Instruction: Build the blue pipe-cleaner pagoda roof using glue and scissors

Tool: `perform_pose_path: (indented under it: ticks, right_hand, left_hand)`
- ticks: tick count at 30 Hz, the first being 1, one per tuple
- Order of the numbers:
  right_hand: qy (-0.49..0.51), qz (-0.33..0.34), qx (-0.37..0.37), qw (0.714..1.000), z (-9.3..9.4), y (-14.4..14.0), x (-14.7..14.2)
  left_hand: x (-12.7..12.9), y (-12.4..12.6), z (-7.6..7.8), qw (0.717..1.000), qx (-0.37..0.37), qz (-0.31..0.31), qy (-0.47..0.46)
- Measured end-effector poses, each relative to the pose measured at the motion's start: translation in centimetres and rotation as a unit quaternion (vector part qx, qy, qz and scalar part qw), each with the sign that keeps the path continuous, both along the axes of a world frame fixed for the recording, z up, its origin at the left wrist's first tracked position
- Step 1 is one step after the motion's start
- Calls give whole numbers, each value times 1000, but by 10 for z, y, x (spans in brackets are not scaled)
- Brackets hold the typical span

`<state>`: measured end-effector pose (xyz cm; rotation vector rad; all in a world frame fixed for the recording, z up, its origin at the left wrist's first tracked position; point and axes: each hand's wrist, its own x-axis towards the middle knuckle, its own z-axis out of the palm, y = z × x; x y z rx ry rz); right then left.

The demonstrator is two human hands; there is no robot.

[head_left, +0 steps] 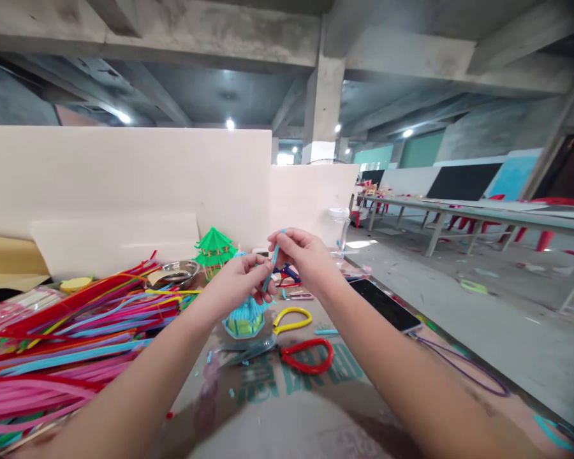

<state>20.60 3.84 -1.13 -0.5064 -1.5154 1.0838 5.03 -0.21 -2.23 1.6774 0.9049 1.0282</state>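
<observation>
A short light-blue pipe cleaner is stretched at a slant between my two hands above the table. Its lower part is pinched by my left hand, its upper end by my right hand. Just below my left hand sits a small blue and pale-green pavilion-like model, partly hidden by the fingers. Behind it stands a green tiered-roof model. Scissors with one yellow and one red handle lie open on the table under my hands.
Many coloured pipe cleaners are piled at the left, beside a metal bowl. A phone with a purple cord lies at the right edge. A clear plastic jar stands behind. White boards close off the back.
</observation>
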Motion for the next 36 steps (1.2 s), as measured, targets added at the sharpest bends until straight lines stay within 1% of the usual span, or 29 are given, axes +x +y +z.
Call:
perform_pose_path:
  ticks: [3, 5, 8, 9, 11, 13, 14, 15, 17, 21, 24, 27, 29, 30, 33, 36]
  right_hand:
    - [69, 7, -21, 997, 0, 8, 2]
    - [72, 33, -40, 996, -4, 6, 2]
    - [30, 69, -49, 996, -10, -1, 1]
    - [13, 67, -45, 997, -12, -4, 1]
    - [-11, 38, -28, 999, -14, -7, 1]
    - [-24, 10, -17, 1000, -16, -8, 0]
    - [-37, 8, -20, 999, -16, -9, -1]
    - [-55, 12, -26, 998, -17, -10, -3]
    - [-99, 28, -37, 994, -18, -13, -7]
    - [-159, 26, -29, 987, -20, -21, -15]
    - [-180, 20, -10, 983, -20, -25, -18]
    - [-191, 13, 2, 982, -20, -26, -20]
    - [-195, 12, -3, 981, -20, -26, -20]
    - [-193, 15, -10, 981, -21, -25, -20]
    - [-197, 43, -38, 979, -22, -19, -17]
    - [-226, 56, -43, 972, -22, -12, -11]
  left_hand:
    - [3, 11, 1, 1000, 16, -11, -3]
    - [5, 15, -1, 999, 34, -10, -16]
    - [5, 18, -4, 998, 42, -1, -36]
    - [3, 18, -4, 999, 44, 2, -31]
    - [-4, 17, -1, 998, 60, 12, 1]
    - [-14, 14, 3, 993, 103, 47, 39]
    - [-19, 12, 6, 986, 133, 84, 45]
    - [-24, 10, 8, 979, 161, 115, 49]
    - [-32, 6, 12, 968, 194, 146, 60]
    - [-35, 3, 13, 961, 217, 140, 96]
    - [-34, 4, 11, 953, 239, 163, 85]
    - [-35, 6, 11, 958, 226, 160, 68]
    - [-37, 5, 13, 963, 211, 153, 68]
    - [-38, 4, 15, 961, 214, 161, 69]
    - [-39, 0, 19, 937, 260, 214, 95]
    - [-39, 0, 19, 914, 290, 251, 134]
